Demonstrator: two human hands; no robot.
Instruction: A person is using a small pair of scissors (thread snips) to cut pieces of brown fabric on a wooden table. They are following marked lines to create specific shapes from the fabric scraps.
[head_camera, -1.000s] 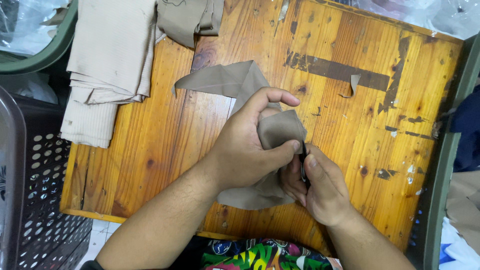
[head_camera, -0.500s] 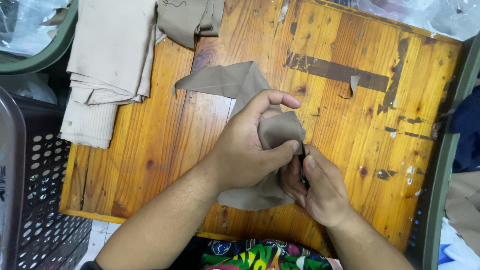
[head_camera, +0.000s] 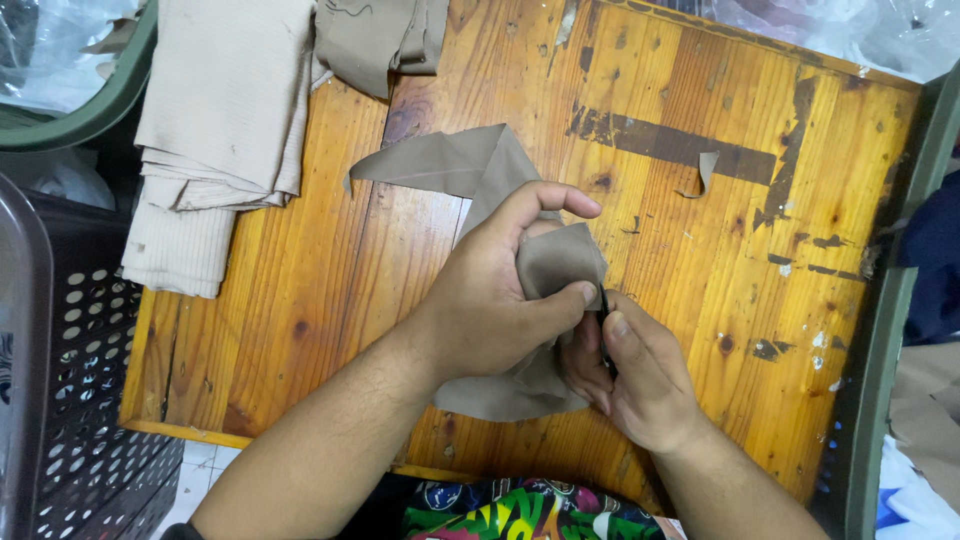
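On the worn wooden table (head_camera: 300, 290), near its front edge, the left hand (head_camera: 495, 300) and the right hand (head_camera: 640, 385) are pressed close together over a piece of tan cloth (head_camera: 470, 165). The left hand is clamped on a bunched part of the cloth, thumb below and fingers curled over the top, lifting that part off the wood, while the rest of the cloth trails flat toward the back of the table and a lower flap hangs out under the palm. The right hand pinches a thin dark tool (head_camera: 604, 325) between thumb and forefinger, its tip right at the edge of the cloth just beside the left thumb; what kind of tool it is cannot be told. At the table's back left corner lies a stack of folded cream cloth (head_camera: 215, 130), with another tan piece (head_camera: 385, 40) just beside it at the back edge. A small scrap (head_camera: 705, 172) lies on the wood well apart to the right. A dark perforated basket (head_camera: 70, 400) stands off the table's left side.
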